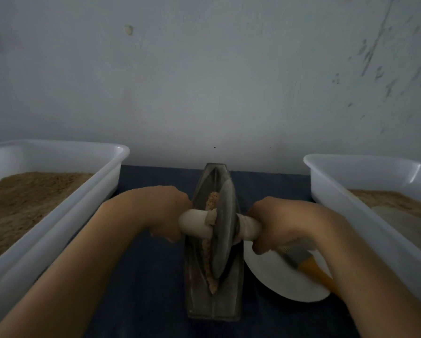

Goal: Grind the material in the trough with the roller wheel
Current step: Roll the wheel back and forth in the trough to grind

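I see the wheel (223, 230) standing in the trough (213, 301) at centre, brown material (207, 254) along its left. My left hand (166, 212) and right hand (277, 224) each grip the axle (195, 223). Plate (277, 279) and brush (309, 267) at 4 o'clock; tubs at 9 (58, 191) and 3 (365, 176).

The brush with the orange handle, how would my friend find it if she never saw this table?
Start at the dark trough in the middle of the blue cloth. Just right of it sits a white plate, and the brush lies across it, under the right hand. It is the only thing with an orange handle.
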Demonstrator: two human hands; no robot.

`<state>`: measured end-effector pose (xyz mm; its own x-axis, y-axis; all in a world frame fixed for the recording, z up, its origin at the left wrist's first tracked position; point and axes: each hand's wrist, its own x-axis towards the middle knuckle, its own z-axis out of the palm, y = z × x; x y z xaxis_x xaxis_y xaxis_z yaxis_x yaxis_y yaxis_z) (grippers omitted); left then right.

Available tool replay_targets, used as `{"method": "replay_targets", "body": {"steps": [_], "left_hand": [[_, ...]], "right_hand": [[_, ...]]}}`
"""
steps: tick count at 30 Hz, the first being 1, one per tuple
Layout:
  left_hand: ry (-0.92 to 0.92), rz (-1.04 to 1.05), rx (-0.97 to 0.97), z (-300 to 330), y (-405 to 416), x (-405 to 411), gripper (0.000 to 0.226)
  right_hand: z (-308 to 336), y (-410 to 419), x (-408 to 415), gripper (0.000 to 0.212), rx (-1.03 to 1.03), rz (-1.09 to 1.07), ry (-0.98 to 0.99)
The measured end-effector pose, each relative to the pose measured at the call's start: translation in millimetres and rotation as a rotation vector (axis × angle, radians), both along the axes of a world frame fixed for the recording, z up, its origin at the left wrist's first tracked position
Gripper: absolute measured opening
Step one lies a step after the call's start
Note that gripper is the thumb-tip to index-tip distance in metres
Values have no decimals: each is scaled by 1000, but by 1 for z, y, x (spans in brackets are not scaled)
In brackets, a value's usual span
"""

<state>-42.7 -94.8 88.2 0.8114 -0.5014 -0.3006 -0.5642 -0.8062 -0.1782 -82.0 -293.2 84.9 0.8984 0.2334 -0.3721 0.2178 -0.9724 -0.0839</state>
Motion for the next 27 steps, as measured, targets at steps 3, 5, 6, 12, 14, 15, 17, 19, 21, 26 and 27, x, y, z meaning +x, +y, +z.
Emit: {"method": "replay_targets", "body": {"steps": [3, 5, 6, 12, 14, 15, 17, 19, 21, 26, 27], "left_hand": [[-25, 9, -56, -4, 1, 6, 30], [-141, 8, -120, -10, 1, 14, 32], [-216, 7, -162, -14, 1, 19, 32], [-609, 8, -312, -44, -3, 43, 24], [-657, 27, -351, -49, -4, 45, 25], [-666, 33, -360, -50, -5, 44, 26], [-650, 41, -351, -50, -6, 42, 26], [-578, 56, -317, -43, -7, 39, 25], [-455, 82, -265, -32, -6, 33, 27], [-152, 57, -92, -8, -4, 7, 36], [-91, 43, -60, -4, -3, 3, 35]], "right_hand": [[-6, 1, 6, 9, -1, -15, -54], [-12, 0, 14, 12, 2, -40, -165], [-16, -1, 19, 14, 3, -53, -217], [-43, -5, 47, 12, 13, -105, -685], [-49, -3, 50, 15, -5, -112, -796], [-50, -2, 50, 16, -7, -117, -812], [-49, -3, 48, 16, -12, -120, -789], [-44, -4, 44, 13, -1, -120, -679], [-34, -3, 39, 15, 6, -127, -487], [-11, -1, 16, 12, -4, -55, -140], [-7, 0, 11, 11, 6, -42, -86]]}}
